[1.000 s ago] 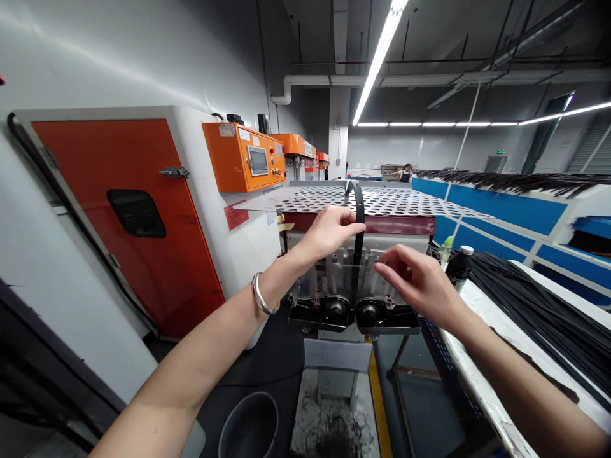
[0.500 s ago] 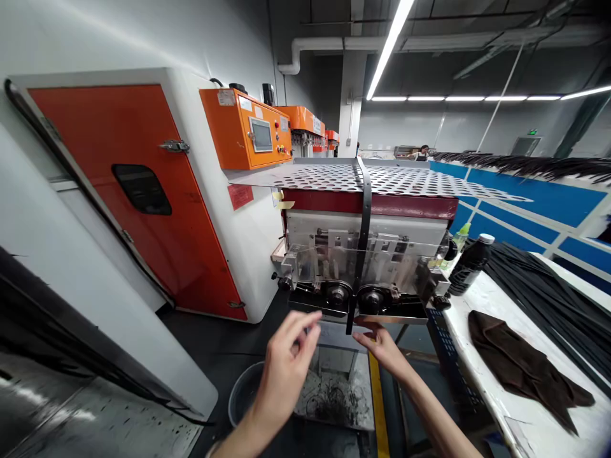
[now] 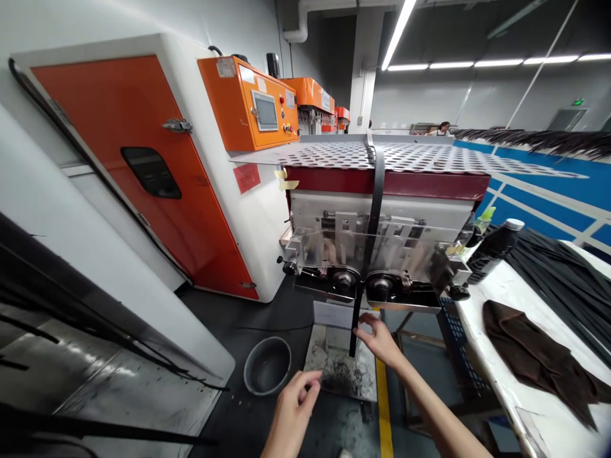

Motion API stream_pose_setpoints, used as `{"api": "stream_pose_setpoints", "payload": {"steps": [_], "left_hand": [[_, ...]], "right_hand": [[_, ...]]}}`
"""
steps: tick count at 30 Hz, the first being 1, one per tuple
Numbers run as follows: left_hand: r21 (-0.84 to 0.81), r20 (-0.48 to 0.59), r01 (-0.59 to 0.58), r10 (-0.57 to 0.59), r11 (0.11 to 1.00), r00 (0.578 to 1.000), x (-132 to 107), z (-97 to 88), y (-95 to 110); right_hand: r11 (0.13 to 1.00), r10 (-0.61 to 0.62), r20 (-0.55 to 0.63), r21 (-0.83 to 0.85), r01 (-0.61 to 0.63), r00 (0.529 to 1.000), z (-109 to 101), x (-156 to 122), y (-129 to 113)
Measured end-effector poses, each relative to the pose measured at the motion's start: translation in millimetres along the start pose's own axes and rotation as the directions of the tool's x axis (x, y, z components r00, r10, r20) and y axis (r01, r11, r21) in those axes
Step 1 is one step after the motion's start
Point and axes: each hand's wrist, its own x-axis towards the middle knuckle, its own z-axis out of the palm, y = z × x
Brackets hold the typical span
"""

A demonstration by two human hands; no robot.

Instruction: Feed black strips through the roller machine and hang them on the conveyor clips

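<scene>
A long black strap [image 3: 375, 203] hangs down the front of a machine with two dark rollers [image 3: 344, 280], passing between them. Its lower end dangles below the machine. My right hand [image 3: 377, 340] has thumb and fingertips closed on the strap's edge just under the rollers. Lower and to the left, my left hand [image 3: 298, 404] is raised with thumb and forefinger brought together; nothing shows in it. A clear guard [image 3: 315, 248] covers the machine's front above the rollers.
A grey bucket [image 3: 268, 366] stands on the floor at left, beside a base plate [image 3: 329, 369] littered with black scraps. On the white table [image 3: 491, 343] at right are a brown cloth [image 3: 529, 350], a dark bottle [image 3: 496, 251] and black strips [image 3: 563, 273]. An orange cabinet door [image 3: 143, 172] stands left.
The strap has slid down, so more of it hangs below the rollers. My left hand has dropped away from the machine. My right hand now meets the strap. The view has tilted down.
</scene>
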Motion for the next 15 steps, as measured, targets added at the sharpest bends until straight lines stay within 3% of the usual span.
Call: {"api": "stream_pose_setpoints", "payload": {"steps": [3,8,15], "left_hand": [[-0.096,0.128,0.131,-0.119,0.987,0.985,12,10.9,6],[-0.341,0.379,0.432,-0.299,0.835,0.876,28,35.8,19],[-0.384,0.359,0.464,-0.334,0.798,0.872,35,57.8,14]], "right_hand": [[0.995,0.082,0.084,0.051,-0.086,0.993,10,-16,10],[0.953,0.217,0.208,0.168,-0.253,0.954,26,-42,22],[0.893,0.311,0.216,0.266,-0.362,0.925,36,-56,19]]}}
